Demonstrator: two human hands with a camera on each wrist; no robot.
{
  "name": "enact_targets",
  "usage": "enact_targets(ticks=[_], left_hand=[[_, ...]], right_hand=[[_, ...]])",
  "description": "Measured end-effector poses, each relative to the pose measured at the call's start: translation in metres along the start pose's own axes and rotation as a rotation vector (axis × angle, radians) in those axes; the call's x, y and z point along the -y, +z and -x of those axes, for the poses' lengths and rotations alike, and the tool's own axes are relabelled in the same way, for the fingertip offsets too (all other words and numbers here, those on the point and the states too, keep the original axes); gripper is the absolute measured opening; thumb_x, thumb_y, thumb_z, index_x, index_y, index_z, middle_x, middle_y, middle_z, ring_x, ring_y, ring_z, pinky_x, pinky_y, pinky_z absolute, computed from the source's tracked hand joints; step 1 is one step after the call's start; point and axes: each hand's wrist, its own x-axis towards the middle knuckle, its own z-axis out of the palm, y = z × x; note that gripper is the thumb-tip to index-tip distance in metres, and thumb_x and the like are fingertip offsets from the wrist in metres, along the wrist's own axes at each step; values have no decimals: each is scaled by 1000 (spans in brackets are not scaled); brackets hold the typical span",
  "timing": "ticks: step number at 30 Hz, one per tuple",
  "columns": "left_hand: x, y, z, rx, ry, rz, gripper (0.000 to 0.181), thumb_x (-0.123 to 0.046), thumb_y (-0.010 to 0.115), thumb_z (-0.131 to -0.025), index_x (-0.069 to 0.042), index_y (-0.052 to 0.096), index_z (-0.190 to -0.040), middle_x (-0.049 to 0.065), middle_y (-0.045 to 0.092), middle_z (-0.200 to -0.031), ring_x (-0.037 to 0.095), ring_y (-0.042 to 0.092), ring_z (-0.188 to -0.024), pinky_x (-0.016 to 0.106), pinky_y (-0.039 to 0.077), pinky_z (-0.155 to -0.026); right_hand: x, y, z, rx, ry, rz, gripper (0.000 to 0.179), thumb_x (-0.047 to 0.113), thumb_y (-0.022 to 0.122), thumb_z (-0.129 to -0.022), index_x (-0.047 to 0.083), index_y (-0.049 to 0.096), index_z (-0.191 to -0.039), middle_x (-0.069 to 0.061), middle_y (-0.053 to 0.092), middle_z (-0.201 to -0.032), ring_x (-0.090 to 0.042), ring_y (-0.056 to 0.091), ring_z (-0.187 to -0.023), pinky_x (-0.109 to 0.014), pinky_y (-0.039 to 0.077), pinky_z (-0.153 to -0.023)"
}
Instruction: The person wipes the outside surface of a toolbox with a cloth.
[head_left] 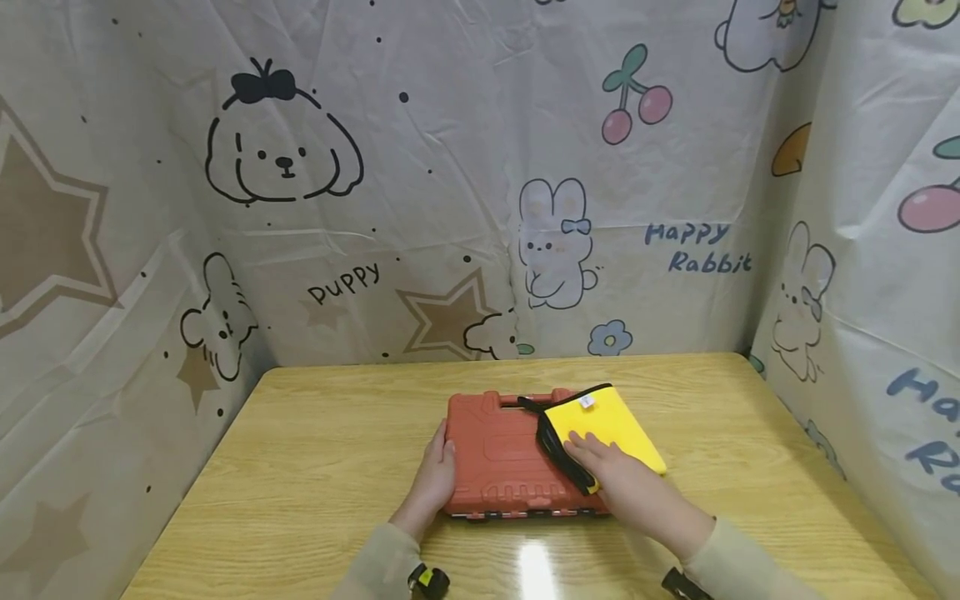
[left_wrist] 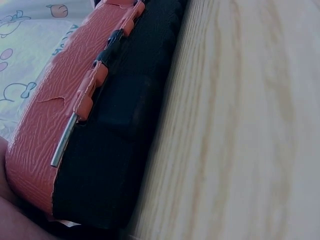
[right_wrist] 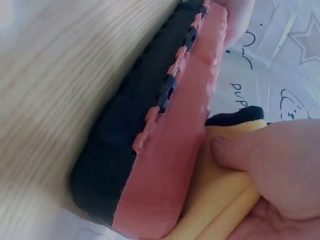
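A red toolbox-style plastic case with a black lower half lies flat on the table. My left hand holds its left side, thumb along the upper edge; in the left wrist view part of that hand shows at the case's corner. A folded yellow cloth with black edging and a small white tag lies across the right part of the lid. My right hand presses the cloth down with fingers laid out on top. The right wrist view shows its thumb resting on the cloth, beside the red lid.
The wooden table stretches out on both sides of the case. Behind it and at both sides hangs a white sheet printed with cartoon animals, stars and cherries. Hinge pieces run along the case's near side.
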Motion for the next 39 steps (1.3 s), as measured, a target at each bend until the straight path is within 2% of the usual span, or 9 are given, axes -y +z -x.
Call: enact_targets(ticks=[18, 25, 39], left_hand=[[-1, -1, 0, -1, 4, 1, 55, -18, 28, -113, 1, 16, -163, 33, 20, -165, 52, 17, -153, 67, 18, -123], [-1, 0, 0, -10, 3, -11, 55, -18, 28, -113, 1, 17, -163, 34, 23, -163, 53, 19, -152, 68, 20, -122], [0, 1, 0, -3, 5, 2, 55, -17, 29, -113, 1, 16, -164, 34, 21, -164, 52, 18, -153, 67, 18, -123]], right_hand=[[7, 3, 23, -24, -52, -1, 67, -22, 57, -81, -1, 56, -144, -19, 53, -153, -44, 52, -139, -62, 45, -109], [11, 2, 28, 5, -28, -3, 64, -21, 57, -85, 0, 56, -146, -18, 52, -155, -43, 50, -141, -61, 45, -109], [22, 0, 41, 68, -16, 9, 67, -19, 66, -85, 2, 54, -147, -17, 51, -156, -42, 50, -141, -57, 47, -107]])
